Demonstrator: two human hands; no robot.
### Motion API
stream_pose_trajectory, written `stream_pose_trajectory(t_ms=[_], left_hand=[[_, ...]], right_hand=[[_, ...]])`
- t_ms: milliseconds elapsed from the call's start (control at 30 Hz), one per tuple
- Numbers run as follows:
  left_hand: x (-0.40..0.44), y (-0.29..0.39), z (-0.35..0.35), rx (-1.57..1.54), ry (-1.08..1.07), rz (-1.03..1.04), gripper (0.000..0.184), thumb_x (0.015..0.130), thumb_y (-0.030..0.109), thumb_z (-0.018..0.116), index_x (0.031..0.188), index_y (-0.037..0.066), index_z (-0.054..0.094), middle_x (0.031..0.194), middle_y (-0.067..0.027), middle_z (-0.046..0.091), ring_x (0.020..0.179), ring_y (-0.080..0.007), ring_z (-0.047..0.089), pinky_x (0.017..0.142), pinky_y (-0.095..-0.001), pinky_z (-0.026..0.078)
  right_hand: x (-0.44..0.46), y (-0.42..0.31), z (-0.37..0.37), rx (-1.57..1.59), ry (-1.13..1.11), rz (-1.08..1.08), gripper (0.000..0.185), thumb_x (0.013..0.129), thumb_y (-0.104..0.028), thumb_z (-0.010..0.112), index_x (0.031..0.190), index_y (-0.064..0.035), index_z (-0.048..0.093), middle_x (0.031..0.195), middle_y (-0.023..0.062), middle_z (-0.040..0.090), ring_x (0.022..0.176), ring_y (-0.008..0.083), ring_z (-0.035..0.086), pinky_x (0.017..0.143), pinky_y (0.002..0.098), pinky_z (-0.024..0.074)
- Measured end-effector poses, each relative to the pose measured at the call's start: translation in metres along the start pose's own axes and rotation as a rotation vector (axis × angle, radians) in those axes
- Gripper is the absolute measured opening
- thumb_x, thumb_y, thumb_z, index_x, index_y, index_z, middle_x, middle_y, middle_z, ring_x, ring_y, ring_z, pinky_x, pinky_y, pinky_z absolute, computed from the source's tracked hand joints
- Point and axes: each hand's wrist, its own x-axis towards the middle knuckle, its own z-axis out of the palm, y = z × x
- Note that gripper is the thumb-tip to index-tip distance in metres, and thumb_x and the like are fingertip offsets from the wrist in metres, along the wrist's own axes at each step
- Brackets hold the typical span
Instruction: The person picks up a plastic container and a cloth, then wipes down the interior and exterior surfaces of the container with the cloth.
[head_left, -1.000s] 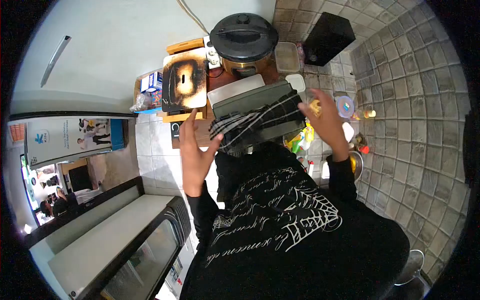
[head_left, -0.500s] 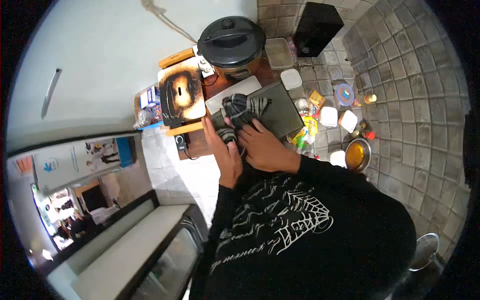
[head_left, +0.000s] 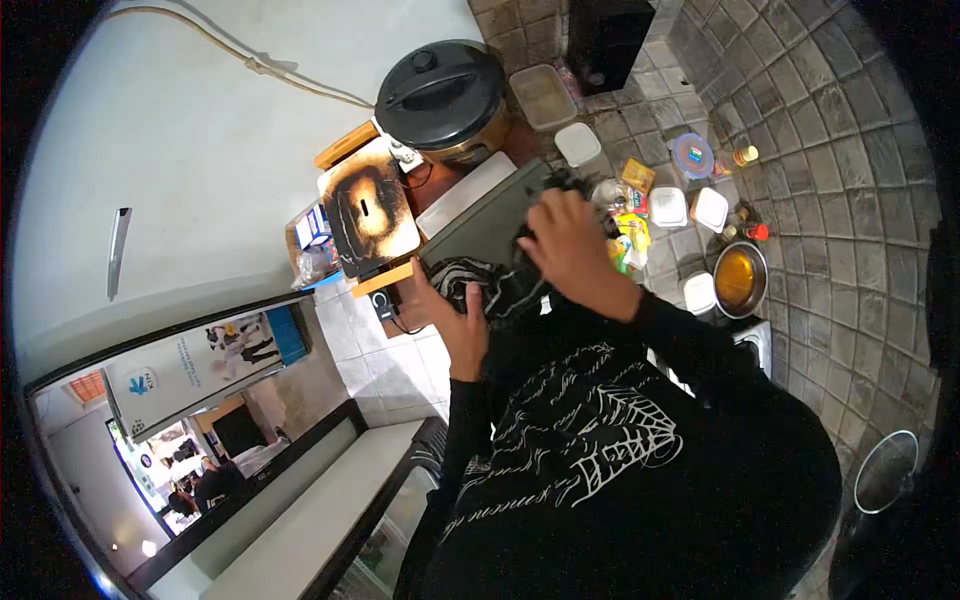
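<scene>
A dark cloth with pale stripes [head_left: 468,272] lies bunched on a flat grey-green surface [head_left: 490,222]. My left hand [head_left: 458,325] is at the cloth's near left side, fingers stretched out and thumb apart, touching the fabric. Farther right, my right hand [head_left: 572,245] has its fingers curled over dark fabric near the far right edge of that surface. The fabric beyond those fingers is blurred, and part of the cloth is hidden under the hand.
Behind the surface stand a black-lidded cooker [head_left: 445,95] and a scorched square board [head_left: 370,210]. On the right are white-lidded containers [head_left: 668,207], yellow packets [head_left: 634,230], a pan of yellow-brown liquid [head_left: 737,278] and a tall black box [head_left: 608,45].
My right hand has moved right and away from my left hand, carrying part of the cloth across the surface. The left hand stays at the near side. The view has shifted slightly.
</scene>
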Motion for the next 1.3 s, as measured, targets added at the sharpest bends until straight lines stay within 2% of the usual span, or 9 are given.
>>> stream_pose_trajectory(t_ms=[233,500,667,800,1000,1100,1133,1233,1300], left_hand=[[0.006,-0.013,-0.018,-0.289,-0.152,-0.052,0.078,0.114,0.039,0.043,0.169,-0.006,0.009,0.173,-0.0259,0.02,0.16,-0.0363,0.023,0.13,-0.0431,0.016],[-0.006,0.033,-0.033,0.266,-0.045,0.121,0.072,0.097,0.008,0.068,0.159,-0.006,0.034,0.171,-0.0274,0.026,0.157,-0.0407,0.03,0.127,-0.0477,0.025],[-0.041,0.044,-0.033,0.169,-0.034,0.201,0.008,0.092,-0.004,0.072,0.1,0.0,0.072,0.101,-0.0167,0.078,0.095,-0.0289,0.076,0.086,-0.0386,0.058],[-0.055,0.062,-0.059,-0.038,-0.633,0.085,0.017,0.094,0.0,0.072,0.11,0.002,0.078,0.082,-0.0082,0.079,0.075,-0.0188,0.077,0.073,-0.0319,0.058],[-0.036,0.049,-0.075,-0.271,-0.176,0.354,0.014,0.101,0.006,0.065,0.091,-0.003,0.066,0.071,-0.0136,0.072,0.058,-0.0188,0.07,0.057,-0.0295,0.055],[0.022,0.038,-0.056,-0.272,0.131,0.352,0.018,0.11,0.015,0.058,0.105,-0.002,0.063,0.081,-0.0119,0.073,0.065,-0.0145,0.063,0.062,-0.0277,0.049],[0.035,0.034,-0.043,-0.488,0.124,0.113,0.015,0.108,0.014,0.061,0.104,0.0,0.065,0.088,-0.0123,0.074,0.072,-0.0156,0.067,0.071,-0.0293,0.052],[0.082,0.025,-0.014,-0.085,-0.052,0.385,0.016,0.104,0.005,0.062,0.117,-0.001,0.07,0.112,-0.0147,0.076,0.107,-0.0249,0.071,0.101,-0.0358,0.051],[0.084,0.008,-0.001,-0.117,-0.071,0.332,0.02,0.102,0.004,0.062,0.12,-0.001,0.069,0.116,-0.0147,0.076,0.112,-0.0264,0.071,0.104,-0.0366,0.05]], right_hand=[[-0.018,-0.06,0.053,0.133,-0.008,-0.319,0.02,0.092,-0.018,0.064,0.109,-0.0067,0.062,0.127,0.0136,0.058,0.112,0.0321,0.056,0.091,0.0448,0.0455],[-0.028,0.011,-0.026,0.191,0.019,0.115,0.025,0.094,-0.02,0.072,0.111,-0.0045,0.062,0.142,0.0162,0.055,0.123,0.0372,0.055,0.099,0.0487,0.0449],[-0.023,0.004,-0.021,0.077,0.051,0.056,0.024,0.092,-0.015,0.073,0.11,-0.0056,0.061,0.144,0.0168,0.054,0.124,0.0398,0.054,0.102,0.0502,0.0444],[-0.014,0.01,-0.012,0.211,0.02,-0.012,0.02,0.089,-0.009,0.074,0.105,-0.0075,0.061,0.141,0.0149,0.057,0.121,0.0377,0.056,0.099,0.0476,0.0462],[-0.047,0.004,-0.046,0.629,0.335,-0.011,0.017,0.091,0.007,0.061,0.08,-0.004,0.055,0.118,0.0142,0.07,0.102,0.0292,0.066,0.092,0.0403,0.0536],[-0.107,-0.006,-0.029,1.18,0.768,0.302,0.003,0.104,-0.006,0.063,0.101,-0.004,0.063,0.127,0.0121,0.069,0.113,0.0263,0.068,0.106,0.0466,0.0537],[-0.123,-0.009,-0.018,1.482,0.912,0.49,0.026,0.106,-0.015,0.063,0.13,-0.0048,0.062,0.134,0.0124,0.068,0.119,0.0282,0.068,0.11,0.0493,0.0528],[-0.189,0.016,0.047,2.125,0.796,1.017,0.041,0.111,-0.029,0.055,0.147,-0.0087,0.058,0.142,0.0117,0.066,0.129,0.0273,0.064,0.113,0.0471,0.0514],[-0.172,-0.015,0.059,2.163,0.703,0.978,0.042,0.112,-0.031,0.053,0.147,-0.0099,0.059,0.147,0.0104,0.064,0.134,0.0272,0.06,0.119,0.047,0.0445]])
